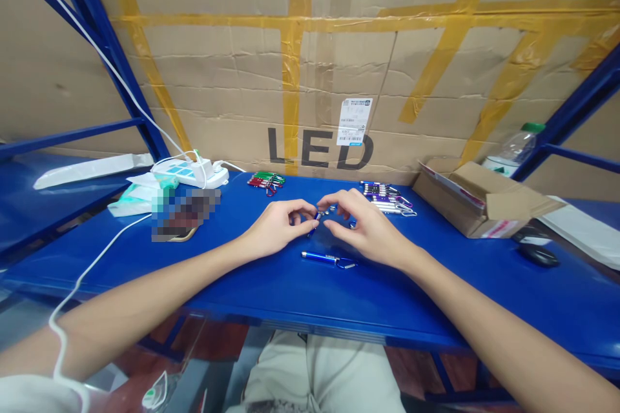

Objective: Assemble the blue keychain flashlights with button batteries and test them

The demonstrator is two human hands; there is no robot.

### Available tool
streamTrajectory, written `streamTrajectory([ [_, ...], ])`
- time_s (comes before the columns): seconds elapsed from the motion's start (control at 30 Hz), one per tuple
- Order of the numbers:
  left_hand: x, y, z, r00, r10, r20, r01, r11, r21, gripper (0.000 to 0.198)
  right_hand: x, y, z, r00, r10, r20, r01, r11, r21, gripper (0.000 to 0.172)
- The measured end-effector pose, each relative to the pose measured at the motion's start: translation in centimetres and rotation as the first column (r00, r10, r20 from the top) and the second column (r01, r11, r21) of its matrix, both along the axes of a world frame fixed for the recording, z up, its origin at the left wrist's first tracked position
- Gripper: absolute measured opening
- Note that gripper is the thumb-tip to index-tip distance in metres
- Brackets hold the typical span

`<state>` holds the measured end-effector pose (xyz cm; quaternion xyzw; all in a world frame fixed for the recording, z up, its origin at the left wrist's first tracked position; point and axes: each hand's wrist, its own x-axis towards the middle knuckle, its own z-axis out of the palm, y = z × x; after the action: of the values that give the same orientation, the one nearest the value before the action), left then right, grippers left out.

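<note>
My left hand point(281, 227) pinches a slim blue penlight point(314, 224) between thumb and fingers, tilted just above the table. Facing it, my right hand point(363, 222) curls its fingers at the penlight's upper end, where a small silver part point(332, 209) shows. What those fingers grip is partly hidden. Below my hands, a second blue penlight point(320, 258) with a blue carabiner point(347, 264) lies flat on the blue table point(271, 290). A bit of blue shows under my right palm.
Red and green penlights point(266, 181) lie at the back; purple, black and silver ones point(387, 199) lie right. An open carton point(477, 200), bottle point(516, 148) and black mouse point(537, 255) stand right. Left are a power strip point(194, 173), phone point(186, 232) and white cable point(104, 251).
</note>
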<state>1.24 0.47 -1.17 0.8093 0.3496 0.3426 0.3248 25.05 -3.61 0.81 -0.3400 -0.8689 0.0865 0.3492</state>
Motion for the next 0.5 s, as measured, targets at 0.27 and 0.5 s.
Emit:
streamTrajectory([
  [0.27,0.0,-0.01,-0.04,1.0,-0.009,-0.013,0.008,1.0,-0.007,0.032,0.06,-0.02,0.0,1.0,0.012,0.008,-0.012,1.0,-0.016,0.022],
  [0.5,-0.03,-0.05,0.03,1.0,-0.008,-0.017,0.008,1.0,0.005,0.032,0.11,-0.02,0.06,1.0,0.006,0.017,-0.006,1.0,0.005,0.022],
])
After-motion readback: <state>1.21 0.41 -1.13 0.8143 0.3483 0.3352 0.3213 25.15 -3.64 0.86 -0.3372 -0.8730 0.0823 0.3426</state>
